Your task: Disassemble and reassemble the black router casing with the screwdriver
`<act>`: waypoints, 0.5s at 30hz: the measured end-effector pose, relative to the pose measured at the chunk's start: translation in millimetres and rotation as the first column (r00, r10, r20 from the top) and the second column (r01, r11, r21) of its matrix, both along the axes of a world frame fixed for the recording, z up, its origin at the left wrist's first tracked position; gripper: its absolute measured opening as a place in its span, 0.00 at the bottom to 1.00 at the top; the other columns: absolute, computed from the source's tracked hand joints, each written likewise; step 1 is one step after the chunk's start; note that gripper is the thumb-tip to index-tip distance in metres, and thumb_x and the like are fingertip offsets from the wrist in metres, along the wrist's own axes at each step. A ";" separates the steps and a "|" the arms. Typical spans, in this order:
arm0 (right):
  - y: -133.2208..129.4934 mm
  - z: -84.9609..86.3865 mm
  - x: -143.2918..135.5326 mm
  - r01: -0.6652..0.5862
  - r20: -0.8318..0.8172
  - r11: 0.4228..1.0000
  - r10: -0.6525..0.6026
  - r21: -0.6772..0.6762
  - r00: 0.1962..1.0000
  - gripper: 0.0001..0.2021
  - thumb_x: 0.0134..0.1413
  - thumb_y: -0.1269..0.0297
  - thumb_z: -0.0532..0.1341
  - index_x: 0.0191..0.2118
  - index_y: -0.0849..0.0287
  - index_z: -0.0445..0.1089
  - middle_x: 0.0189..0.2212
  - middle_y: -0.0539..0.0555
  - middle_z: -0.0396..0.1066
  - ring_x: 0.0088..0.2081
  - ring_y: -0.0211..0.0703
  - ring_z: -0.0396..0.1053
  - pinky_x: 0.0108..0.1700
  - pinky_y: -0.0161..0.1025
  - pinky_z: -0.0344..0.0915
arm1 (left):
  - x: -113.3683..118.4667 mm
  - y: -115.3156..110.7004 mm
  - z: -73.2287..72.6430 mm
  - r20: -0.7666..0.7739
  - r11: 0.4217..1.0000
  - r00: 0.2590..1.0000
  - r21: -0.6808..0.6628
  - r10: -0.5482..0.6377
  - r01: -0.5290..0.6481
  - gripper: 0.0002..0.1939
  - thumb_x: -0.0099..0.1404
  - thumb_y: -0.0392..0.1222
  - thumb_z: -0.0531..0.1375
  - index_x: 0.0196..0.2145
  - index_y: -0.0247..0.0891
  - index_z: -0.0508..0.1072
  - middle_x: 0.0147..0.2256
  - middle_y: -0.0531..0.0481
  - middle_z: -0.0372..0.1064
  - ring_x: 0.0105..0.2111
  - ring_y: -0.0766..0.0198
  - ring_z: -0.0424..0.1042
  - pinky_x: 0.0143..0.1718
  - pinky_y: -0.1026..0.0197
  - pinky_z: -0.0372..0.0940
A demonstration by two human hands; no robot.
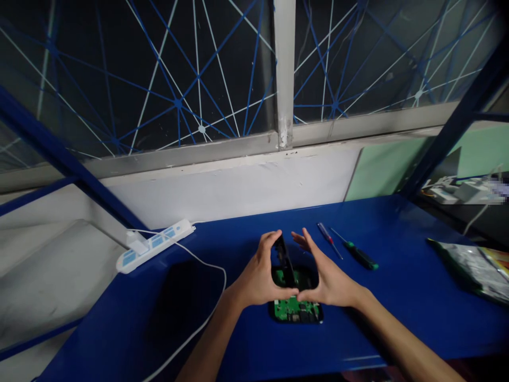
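A green circuit board (292, 306) lies in a black rounded casing (272, 314) on the blue table. Over its far part, my left hand (256, 276) grips a thin black plastic piece (284, 260), which stands tilted on edge between thumb and fingers. My right hand (330, 278) is just to the right, fingers spread and curved, its thumb tip close to my left thumb. Whether the right thumb touches the piece, I cannot tell. Beyond the right hand lie a screwdriver with a clear and red handle (325, 232) and one with a black and green handle (361, 255).
On the left, a white power strip (157, 245) has a plug in it, and a white cable (207, 261) runs beside my left forearm. A dark flat object (175, 292) lies near it. A shiny packet (473, 268) sits at the right. Window and wall stand behind.
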State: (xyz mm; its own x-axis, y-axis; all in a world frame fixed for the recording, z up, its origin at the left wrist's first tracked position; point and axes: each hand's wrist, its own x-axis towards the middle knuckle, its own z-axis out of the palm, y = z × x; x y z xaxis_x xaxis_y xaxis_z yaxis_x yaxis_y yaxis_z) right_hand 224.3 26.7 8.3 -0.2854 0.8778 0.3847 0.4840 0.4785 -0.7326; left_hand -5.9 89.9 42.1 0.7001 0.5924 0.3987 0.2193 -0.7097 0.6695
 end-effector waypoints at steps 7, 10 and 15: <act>1.8 -1.1 -6.8 -0.078 -0.058 0.997 0.077 -0.012 0.995 0.65 0.47 0.52 0.72 0.73 0.53 0.20 0.71 0.69 0.46 0.70 0.62 0.52 0.67 0.63 0.54 | 3.7 -4.3 8.1 0.076 0.985 0.994 -0.148 -0.080 0.091 0.65 0.49 0.47 0.77 0.71 0.51 0.39 0.68 0.37 0.46 0.67 0.38 0.53 0.66 0.37 0.56; 1.9 -2.4 -5.4 -0.045 -0.083 0.999 0.042 -0.027 0.996 0.66 0.44 0.54 0.74 0.73 0.53 0.22 0.69 0.70 0.50 0.67 0.64 0.56 0.65 0.64 0.57 | -1.1 -3.1 5.1 0.098 0.978 0.994 -0.198 -0.042 0.061 0.65 0.49 0.45 0.77 0.70 0.50 0.39 0.68 0.36 0.47 0.67 0.38 0.53 0.66 0.35 0.55; 1.9 -4.2 -1.9 0.037 -0.050 0.999 -0.038 -0.026 0.998 0.65 0.42 0.55 0.73 0.73 0.51 0.24 0.66 0.68 0.54 0.65 0.66 0.59 0.63 0.66 0.58 | -13.3 -2.3 -4.7 0.122 0.965 0.992 -0.262 0.040 -0.006 0.67 0.48 0.40 0.77 0.70 0.50 0.36 0.69 0.35 0.46 0.68 0.40 0.53 0.66 0.35 0.54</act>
State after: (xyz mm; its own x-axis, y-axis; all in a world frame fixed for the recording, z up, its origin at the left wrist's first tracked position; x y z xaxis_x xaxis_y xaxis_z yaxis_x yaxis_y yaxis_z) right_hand 222.4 28.6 4.1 -0.2330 0.8971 0.3754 0.4634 0.4418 -0.7682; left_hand -19.2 87.6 37.4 0.6393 0.7030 0.3115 0.1362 -0.5023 0.8539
